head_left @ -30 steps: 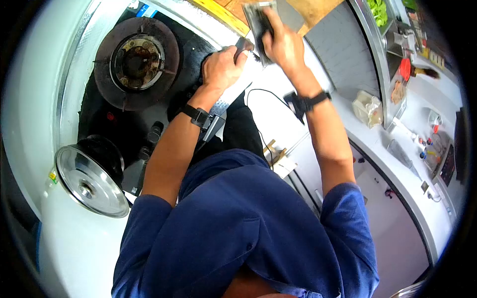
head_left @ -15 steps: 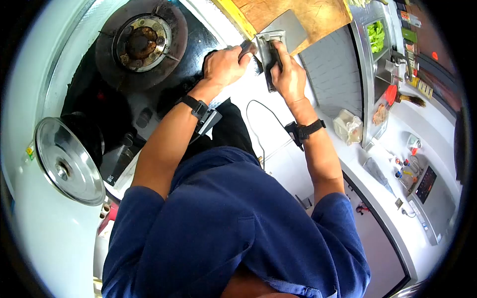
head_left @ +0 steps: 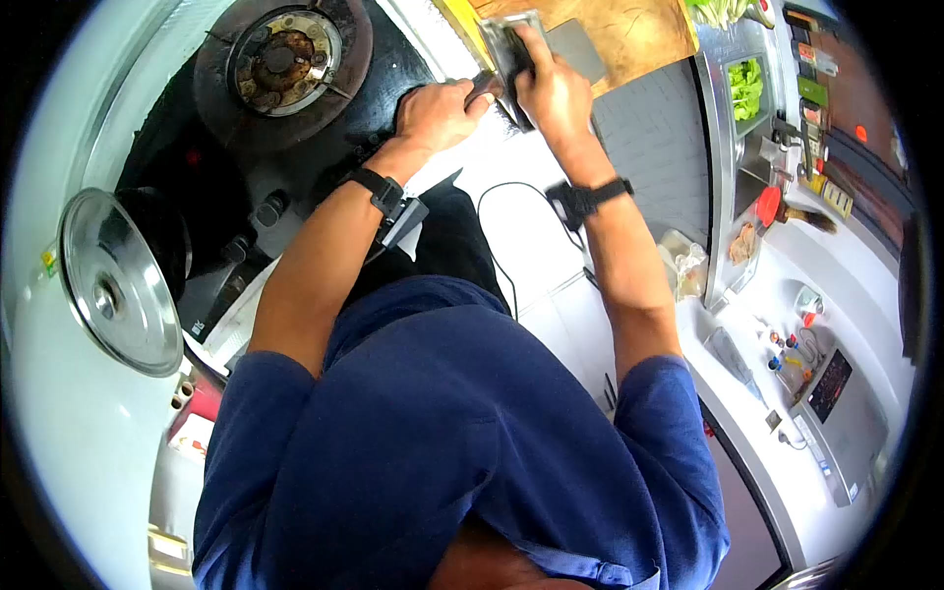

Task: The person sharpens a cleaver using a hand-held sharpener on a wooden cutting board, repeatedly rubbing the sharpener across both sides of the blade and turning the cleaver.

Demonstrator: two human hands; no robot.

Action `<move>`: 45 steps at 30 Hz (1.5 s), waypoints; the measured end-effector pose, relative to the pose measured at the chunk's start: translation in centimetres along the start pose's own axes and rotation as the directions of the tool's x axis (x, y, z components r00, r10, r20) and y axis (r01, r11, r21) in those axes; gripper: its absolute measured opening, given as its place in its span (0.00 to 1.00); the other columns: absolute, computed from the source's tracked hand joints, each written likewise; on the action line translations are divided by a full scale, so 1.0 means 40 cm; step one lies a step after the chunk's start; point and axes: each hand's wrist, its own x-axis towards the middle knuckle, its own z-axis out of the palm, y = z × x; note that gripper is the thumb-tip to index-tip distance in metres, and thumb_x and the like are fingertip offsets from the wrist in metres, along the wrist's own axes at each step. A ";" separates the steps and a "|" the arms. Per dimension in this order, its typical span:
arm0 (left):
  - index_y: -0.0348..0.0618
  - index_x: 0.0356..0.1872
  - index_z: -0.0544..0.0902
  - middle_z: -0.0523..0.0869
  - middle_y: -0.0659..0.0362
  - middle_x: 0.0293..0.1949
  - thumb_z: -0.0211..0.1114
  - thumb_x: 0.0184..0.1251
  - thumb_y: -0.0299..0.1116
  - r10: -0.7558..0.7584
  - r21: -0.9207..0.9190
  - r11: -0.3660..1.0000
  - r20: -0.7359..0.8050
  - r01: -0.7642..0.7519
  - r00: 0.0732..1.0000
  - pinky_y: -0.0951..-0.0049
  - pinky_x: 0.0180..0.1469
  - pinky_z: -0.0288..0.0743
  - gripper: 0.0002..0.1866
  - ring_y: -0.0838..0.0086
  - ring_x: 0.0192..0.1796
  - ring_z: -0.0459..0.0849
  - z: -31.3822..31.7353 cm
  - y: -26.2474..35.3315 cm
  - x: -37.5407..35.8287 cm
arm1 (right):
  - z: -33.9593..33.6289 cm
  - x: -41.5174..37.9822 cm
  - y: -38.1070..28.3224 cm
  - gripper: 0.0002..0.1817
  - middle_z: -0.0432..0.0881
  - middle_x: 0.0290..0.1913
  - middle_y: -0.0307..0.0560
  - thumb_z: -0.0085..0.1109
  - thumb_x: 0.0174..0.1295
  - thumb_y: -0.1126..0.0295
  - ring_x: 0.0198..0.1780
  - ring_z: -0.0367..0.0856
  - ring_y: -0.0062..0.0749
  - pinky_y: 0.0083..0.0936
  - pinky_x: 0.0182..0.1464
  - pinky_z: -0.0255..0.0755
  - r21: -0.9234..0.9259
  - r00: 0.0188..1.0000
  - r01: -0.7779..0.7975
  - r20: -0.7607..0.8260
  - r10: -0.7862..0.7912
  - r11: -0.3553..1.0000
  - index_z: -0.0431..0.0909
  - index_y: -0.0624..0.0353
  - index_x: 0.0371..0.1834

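My left hand (head_left: 435, 118) is closed around the brown handle of a cleaver (head_left: 580, 53). Its broad grey blade lies over the wooden cutting board (head_left: 644, 31). In my right hand (head_left: 557, 100) is a long dark block with a silvery rim (head_left: 505, 61), which looks like a sharpening stone. The index finger stretches along its top. The block crosses the cleaver between handle and blade, hiding that part. Both wrists wear black straps with small devices.
A gas burner (head_left: 285, 61) sits in the black stovetop on the left, with a shiny pot lid (head_left: 118, 285) nearer me. To the right are leafy greens (head_left: 745, 90) in a tray, a plastic container (head_left: 682, 264) and a grey scale-like device (head_left: 848, 425). A thin cable (head_left: 482, 216) hangs before me.
My right hand has pushed the dark block away from me and a little to the left, along the cleaver. My left hand keeps its hold on the handle. The view has shifted slightly.
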 end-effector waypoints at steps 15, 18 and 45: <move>0.44 0.43 0.82 0.88 0.38 0.36 0.52 0.77 0.57 0.004 0.169 0.986 0.011 -0.006 1.000 0.39 0.48 0.79 0.25 0.36 0.42 0.87 0.020 -0.017 0.009 | -0.011 0.047 0.124 0.27 0.87 0.39 0.71 0.61 0.63 0.67 0.43 0.86 0.71 0.59 0.50 0.78 0.190 0.880 -0.461 -0.025 0.474 0.867 0.70 0.52 0.67; 0.42 0.42 0.82 0.87 0.35 0.34 0.51 0.78 0.57 0.027 0.187 0.982 -0.002 -0.026 1.000 0.37 0.46 0.78 0.26 0.35 0.41 0.86 0.021 -0.016 0.009 | -0.029 0.002 0.083 0.23 0.87 0.43 0.71 0.61 0.63 0.69 0.48 0.85 0.71 0.60 0.53 0.77 0.300 0.860 -0.493 0.027 0.510 0.816 0.71 0.52 0.62; 0.33 0.44 0.78 0.88 0.36 0.31 0.56 0.77 0.50 0.053 0.248 0.965 0.117 -0.081 0.992 0.42 0.43 0.81 0.23 0.38 0.35 0.88 -0.009 0.036 0.009 | 0.030 -0.013 -0.040 0.13 0.89 0.40 0.63 0.57 0.70 0.63 0.41 0.87 0.65 0.54 0.44 0.81 0.399 0.639 -0.635 -0.210 0.740 0.662 0.78 0.49 0.56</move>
